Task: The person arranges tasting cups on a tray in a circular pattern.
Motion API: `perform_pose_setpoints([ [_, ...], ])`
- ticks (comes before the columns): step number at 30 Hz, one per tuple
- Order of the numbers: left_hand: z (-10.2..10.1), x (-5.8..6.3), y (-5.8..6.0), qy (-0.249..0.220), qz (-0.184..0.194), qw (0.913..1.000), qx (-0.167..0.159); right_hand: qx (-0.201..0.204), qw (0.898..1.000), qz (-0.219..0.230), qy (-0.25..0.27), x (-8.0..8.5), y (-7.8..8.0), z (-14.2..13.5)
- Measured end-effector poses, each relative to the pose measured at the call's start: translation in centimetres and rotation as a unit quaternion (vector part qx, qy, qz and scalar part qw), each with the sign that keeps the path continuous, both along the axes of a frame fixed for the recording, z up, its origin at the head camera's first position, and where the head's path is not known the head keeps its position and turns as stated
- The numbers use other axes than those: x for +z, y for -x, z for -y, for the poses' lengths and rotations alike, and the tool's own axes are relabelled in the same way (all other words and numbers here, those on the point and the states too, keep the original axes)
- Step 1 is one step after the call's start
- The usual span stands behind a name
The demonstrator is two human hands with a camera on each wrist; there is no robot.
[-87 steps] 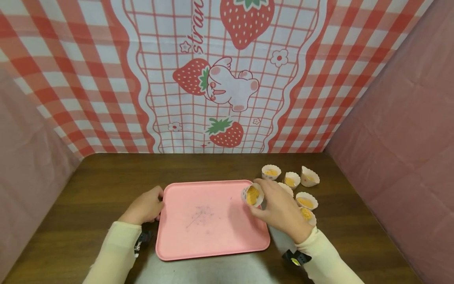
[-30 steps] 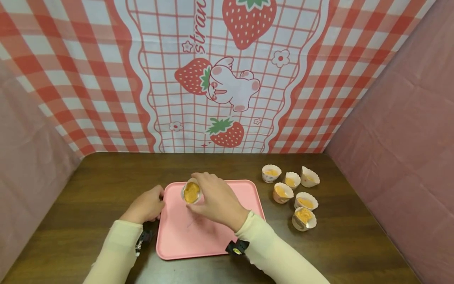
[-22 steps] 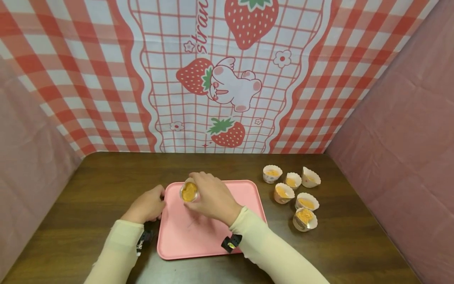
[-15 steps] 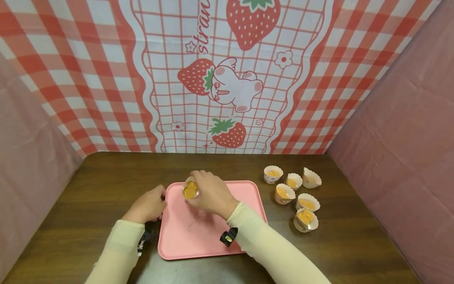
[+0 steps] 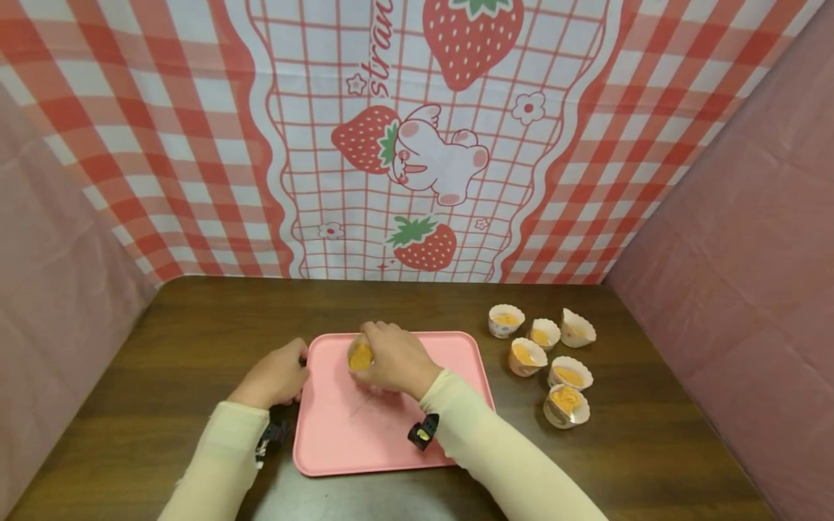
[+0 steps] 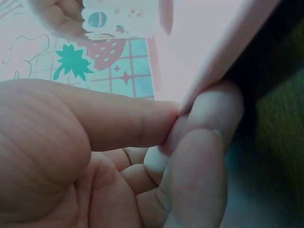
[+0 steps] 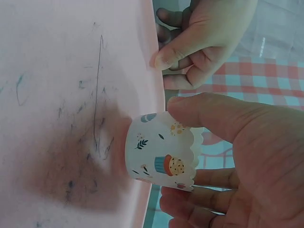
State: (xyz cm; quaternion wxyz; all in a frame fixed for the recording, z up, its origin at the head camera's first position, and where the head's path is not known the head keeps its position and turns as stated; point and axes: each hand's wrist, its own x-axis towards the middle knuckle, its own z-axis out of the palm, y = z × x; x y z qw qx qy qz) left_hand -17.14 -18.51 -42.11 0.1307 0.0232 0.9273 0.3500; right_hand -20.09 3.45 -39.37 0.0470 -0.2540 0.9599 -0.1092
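My left hand (image 5: 276, 378) pinches the left rim of the pink tray (image 5: 365, 441); in the left wrist view the thumb and fingers (image 6: 199, 175) close on that rim. Over the tray's far left part, my right hand (image 5: 397, 358) holds a paper baking cup (image 5: 361, 356) with a yellow-orange filling. Its white wall with a printed cupcake shows in the right wrist view, where thumb and fingers grip the cup (image 7: 161, 152) near its scalloped rim. The base is close to the tray surface; whether it touches, I cannot tell.
Several more filled baking cups (image 5: 528, 357) stand in a group on the brown wooden table (image 5: 215, 311), right of the tray. A checked strawberry cloth (image 5: 417, 145) hangs behind, and pink cloth (image 5: 736, 239) flanks the right side.
My right hand has carried the cup from the tray's right edge leftward to its far left part, then shifted slightly right and lower. My left hand keeps its hold on the rim.
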Motion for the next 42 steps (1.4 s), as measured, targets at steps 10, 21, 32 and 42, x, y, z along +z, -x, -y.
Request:
perform_pose_setpoints([
  [10, -0.5, 0.0, 0.2, -0.002, 0.015, 0.9999, 0.005, -0.004, 1.000, 0.027, -0.006, -0.4, 0.0, 0.0],
  [21, -1.0, -0.1, 0.3, 0.002, 0.022, 0.9997, 0.008, -0.010, 0.999, 0.038, 0.012, -0.6, -0.2, -1.1],
  [32, -1.2, -0.4, 0.4, 0.000, 0.028, 0.9996, 0.005, -0.060, 0.988, -0.022, 0.140, 1.3, -2.6, -9.8],
  [42, -0.2, -0.2, 0.2, 0.003, 0.015, 0.9999, 0.001, -0.063, 0.980, -0.139, 0.130, 4.8, -4.4, -12.8],
])
